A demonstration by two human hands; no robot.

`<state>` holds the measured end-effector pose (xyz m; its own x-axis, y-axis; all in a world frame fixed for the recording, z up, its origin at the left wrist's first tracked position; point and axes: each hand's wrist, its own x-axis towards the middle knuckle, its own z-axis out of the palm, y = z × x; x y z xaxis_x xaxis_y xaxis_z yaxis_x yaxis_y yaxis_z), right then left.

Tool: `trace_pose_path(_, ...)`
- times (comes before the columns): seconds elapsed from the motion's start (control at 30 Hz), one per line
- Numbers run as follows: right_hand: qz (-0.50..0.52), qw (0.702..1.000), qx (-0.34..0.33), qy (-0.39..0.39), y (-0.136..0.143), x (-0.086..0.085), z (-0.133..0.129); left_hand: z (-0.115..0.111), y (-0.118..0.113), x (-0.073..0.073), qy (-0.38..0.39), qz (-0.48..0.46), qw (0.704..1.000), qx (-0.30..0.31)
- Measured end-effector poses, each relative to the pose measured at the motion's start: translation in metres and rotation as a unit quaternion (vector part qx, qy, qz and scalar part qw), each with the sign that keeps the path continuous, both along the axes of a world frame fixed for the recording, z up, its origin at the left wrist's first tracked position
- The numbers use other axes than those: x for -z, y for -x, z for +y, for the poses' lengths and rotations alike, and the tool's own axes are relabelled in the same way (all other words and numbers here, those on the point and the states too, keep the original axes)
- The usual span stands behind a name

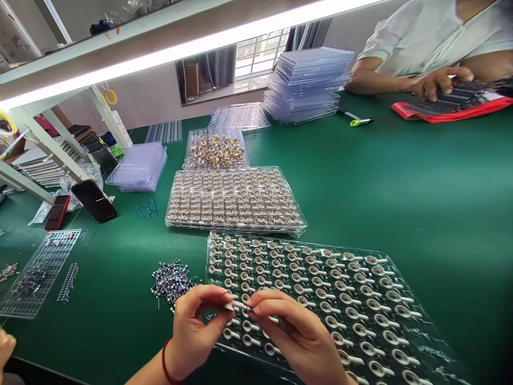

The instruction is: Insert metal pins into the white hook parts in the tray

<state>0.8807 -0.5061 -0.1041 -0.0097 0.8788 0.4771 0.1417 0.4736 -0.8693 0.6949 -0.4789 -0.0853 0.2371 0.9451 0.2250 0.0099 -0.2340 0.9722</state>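
My left hand (192, 331) and my right hand (300, 337) meet over the near-left corner of a clear plastic tray (404, 264) filled with rows of small white round parts. Both hands pinch one small white part (239, 305) between thumb and fingertips. A red band circles my left wrist. Just left of the tray lies a loose pile of small dark components (171, 282) on the green table.
Behind it sit a second filled tray (236, 200) and a third tray (215, 149), with stacks of empty clear trays (306, 83). Phones (94, 200) lie at left beside a gridded tray (38, 275). Another person's hand (438, 83) works over a red tray at far right.
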Motion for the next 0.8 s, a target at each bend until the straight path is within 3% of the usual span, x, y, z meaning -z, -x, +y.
trace_pose_path(0.53,0.020,0.999,0.006,0.028,0.0032,0.0002,0.0001,-0.0006,0.0016,0.0030,-0.010,-0.003,1.000,0.010)
trace_pose_path(0.8,0.006,0.997,0.035,0.073,0.0038,-0.0029,0.0011,0.0011,0.0002,-0.0034,0.051,-0.044,0.998,0.014)
